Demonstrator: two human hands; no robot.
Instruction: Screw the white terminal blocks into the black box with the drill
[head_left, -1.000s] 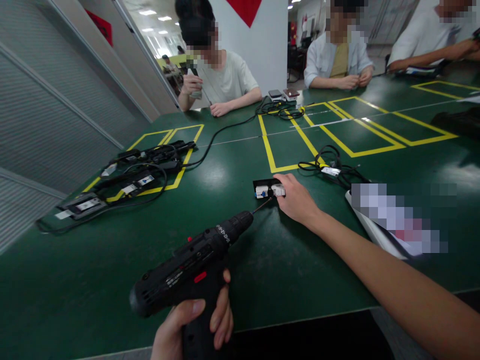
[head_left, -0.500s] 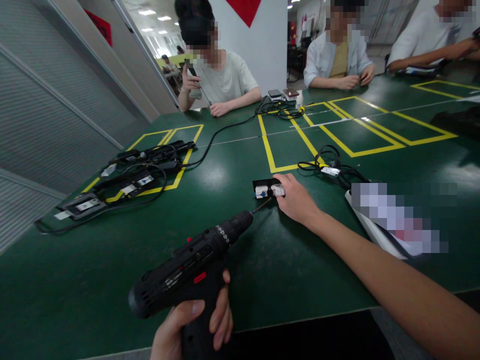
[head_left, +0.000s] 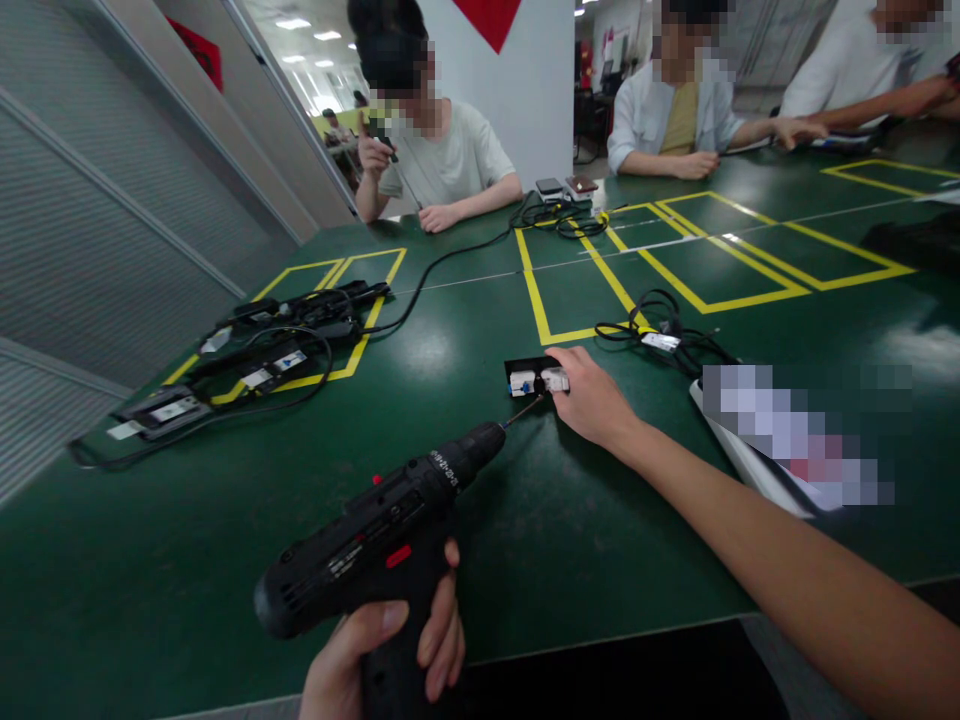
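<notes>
A black cordless drill (head_left: 382,535) with red details lies in the grip of my left hand (head_left: 442,640), whose fingers wrap round its handle. The drill points up and to the right. Its long thin bit (head_left: 525,410) reaches the front of a small black part with white blocks (head_left: 523,383) on the table. My right hand (head_left: 589,393) holds that part by its right end, with the forearm coming in from the lower right. Whether the bit tip touches the part is too small to tell.
Black devices with cables (head_left: 281,355) lie at the left on the green table (head_left: 225,560). A coiled cable (head_left: 660,325) leads to a white-edged device (head_left: 739,450) at the right. Several people sit across the table; one holds a screwdriver (head_left: 405,180).
My hands, the drill and the small part have hardly moved. Across the table, a seated person at the right has stretched an arm out to the right.
</notes>
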